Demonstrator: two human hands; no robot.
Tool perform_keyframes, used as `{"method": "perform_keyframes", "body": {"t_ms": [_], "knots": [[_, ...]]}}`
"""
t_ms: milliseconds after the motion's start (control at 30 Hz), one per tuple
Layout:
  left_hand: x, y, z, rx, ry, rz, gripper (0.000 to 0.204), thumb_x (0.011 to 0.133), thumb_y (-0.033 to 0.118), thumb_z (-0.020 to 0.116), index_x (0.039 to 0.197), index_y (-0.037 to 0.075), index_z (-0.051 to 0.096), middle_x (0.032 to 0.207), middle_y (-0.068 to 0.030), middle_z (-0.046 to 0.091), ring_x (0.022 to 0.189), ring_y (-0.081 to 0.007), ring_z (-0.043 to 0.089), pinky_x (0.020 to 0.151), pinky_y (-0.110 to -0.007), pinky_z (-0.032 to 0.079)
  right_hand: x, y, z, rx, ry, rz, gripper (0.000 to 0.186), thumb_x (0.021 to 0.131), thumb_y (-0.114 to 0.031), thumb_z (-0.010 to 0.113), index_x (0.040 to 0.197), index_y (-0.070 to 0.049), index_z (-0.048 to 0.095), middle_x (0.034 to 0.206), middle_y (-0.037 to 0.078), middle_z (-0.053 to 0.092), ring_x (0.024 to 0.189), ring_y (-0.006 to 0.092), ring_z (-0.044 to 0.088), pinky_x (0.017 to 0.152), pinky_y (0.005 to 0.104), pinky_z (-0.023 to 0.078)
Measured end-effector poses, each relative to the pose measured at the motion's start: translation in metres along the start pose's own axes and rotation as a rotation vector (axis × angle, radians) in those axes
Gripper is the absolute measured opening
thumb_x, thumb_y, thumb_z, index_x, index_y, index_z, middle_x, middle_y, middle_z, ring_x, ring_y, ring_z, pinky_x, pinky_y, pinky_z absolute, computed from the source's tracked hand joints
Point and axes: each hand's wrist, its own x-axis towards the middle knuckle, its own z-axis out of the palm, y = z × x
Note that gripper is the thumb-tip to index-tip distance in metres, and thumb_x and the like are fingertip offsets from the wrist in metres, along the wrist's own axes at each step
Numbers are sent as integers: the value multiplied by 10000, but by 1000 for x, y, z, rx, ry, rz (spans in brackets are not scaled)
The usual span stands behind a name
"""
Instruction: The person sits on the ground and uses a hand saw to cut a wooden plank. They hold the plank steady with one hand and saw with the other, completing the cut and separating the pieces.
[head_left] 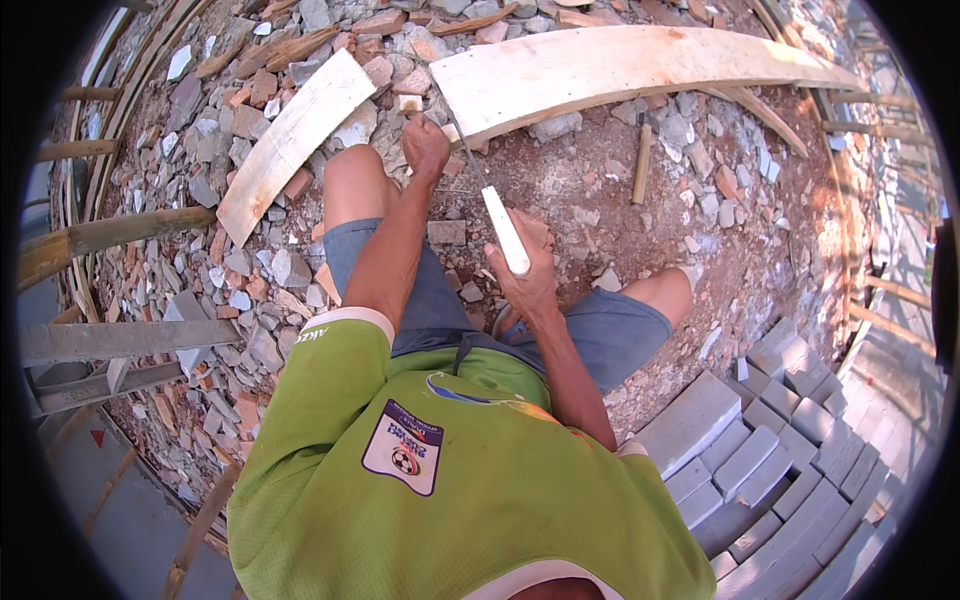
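Observation:
My right hand (527, 262) is wrapped round the white handle (506, 232) of a handsaw. Its thin dark blade (468, 155), seen nearly edge-on, runs up along the left end of a long, pale curved board (600, 75). My left hand (426, 147) is closed just left of the blade, around a small pale piece of wood (451, 132) that shows between the fist and the saw; its far part is hidden. Left of that hand, a shorter pale plank (298, 140) lies slanted on the rubble, apart from the board.
Broken brick and stone rubble (265, 265) covers the ground. A hammer (642, 165) with a wooden handle lies below the board. Grey blocks (760, 450) are stacked at the lower right. Wooden poles (130, 235) stick in from the left.

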Motion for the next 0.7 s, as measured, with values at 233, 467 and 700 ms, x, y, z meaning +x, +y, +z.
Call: {"method": "perform_keyframes", "body": {"t_ms": [233, 467, 700], "knots": [[17, 6, 7, -76, -24, -2, 201, 790, 120, 452, 745, -34, 572, 793, -304, 604, 785, -492, 596, 744, -564, 440, -45, -53, -44, -67, -25, 88, 554, 841, -9, 707, 1361, 53, 527, 1046, 174, 727, 902, 172, 717, 797, 291, 551], [-8, -2, -1, -118, -18, 23, 185, 799, 99, 429, 716, -39, 520, 677, -267, 563, 653, -425, 571, 662, -516, 437, -85, -117, -90, -144, -98, 312, 514, 856, 35, 656, 1354, 54, 529, 1142, 160, 699, 994, 161, 685, 865, 277, 526], [-27, -17, 10, -149, -53, 3, 160, 804, 87, 424, 753, -18, 534, 726, -287, 588, 709, -484, 580, 681, -550, 433, 3, -57, -63, 43, -37, 253, 429, 874, -29, 675, 1289, 49, 597, 983, 115, 721, 804, 111, 644, 707, 241, 517]]}}
